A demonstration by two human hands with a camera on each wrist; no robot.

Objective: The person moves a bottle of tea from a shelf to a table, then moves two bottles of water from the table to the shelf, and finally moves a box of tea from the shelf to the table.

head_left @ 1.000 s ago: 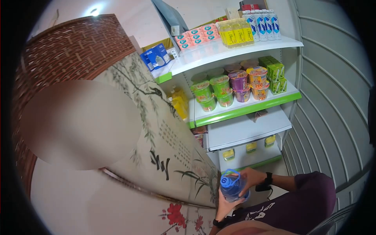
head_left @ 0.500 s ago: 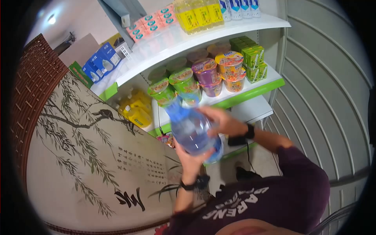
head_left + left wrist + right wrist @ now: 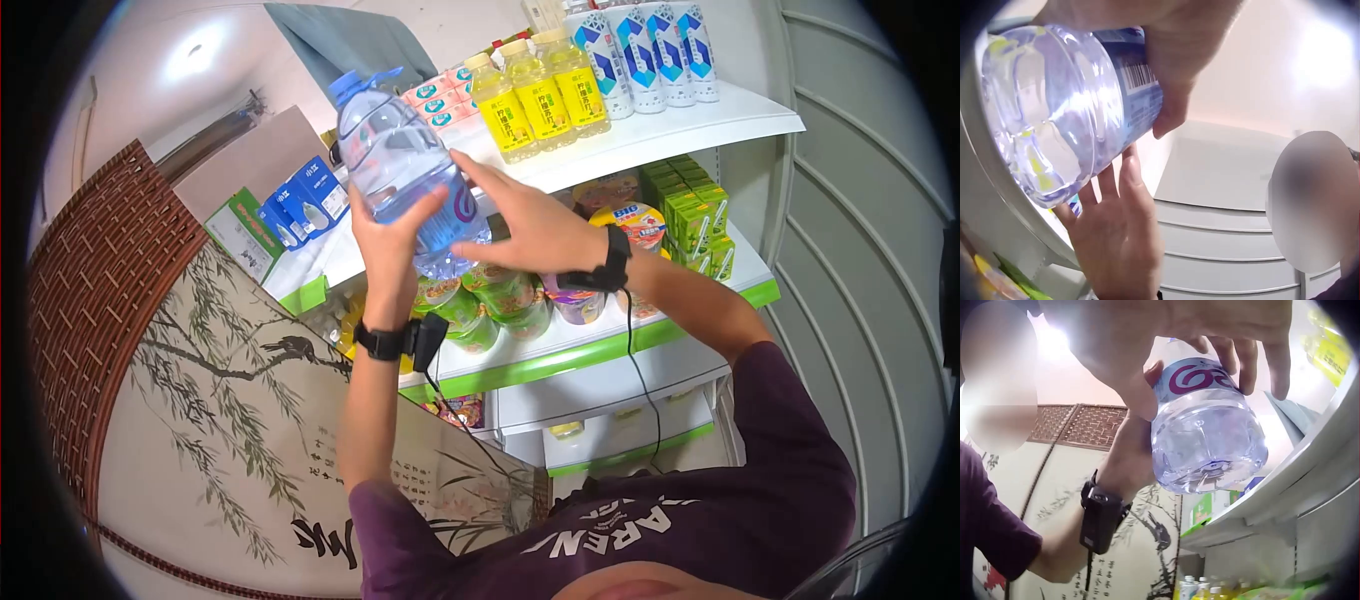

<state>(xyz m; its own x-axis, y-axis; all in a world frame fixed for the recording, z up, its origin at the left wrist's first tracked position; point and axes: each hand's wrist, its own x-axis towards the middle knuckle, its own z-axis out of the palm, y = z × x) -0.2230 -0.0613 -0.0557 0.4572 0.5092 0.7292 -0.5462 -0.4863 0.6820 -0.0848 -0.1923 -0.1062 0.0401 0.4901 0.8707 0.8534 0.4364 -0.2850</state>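
A large clear water bottle point(image 3: 395, 150) with a blue cap point(image 3: 346, 86) and a carry loop leans left in the head view, raised in front of the top shelf. My left hand point(image 3: 392, 238) grips its lower half, thumb across the label point(image 3: 1138, 78). From the other side, my right hand point(image 3: 535, 225) lies along the bottle with long, straight fingers. The left wrist view shows the right hand point(image 3: 1119, 240) with fingertips right at the bottle's underside. The bottle's ribbed base point(image 3: 1210, 469) is bare in the right wrist view.
On the top shelf point(image 3: 680, 130) stand yellow drink bottles point(image 3: 545, 100), white-and-blue bottles point(image 3: 650, 55), pink tissue packs point(image 3: 440, 105) and blue boxes point(image 3: 305, 205). Below are cup noodles point(image 3: 500, 300) and green drink cartons point(image 3: 690, 215). A painted folding screen point(image 3: 230, 400) stands at left.
The bottle has risen from low by the screen, past the noodle shelf, to the top shelf's height. My right hand's fingers have straightened along it while the left keeps its grip.
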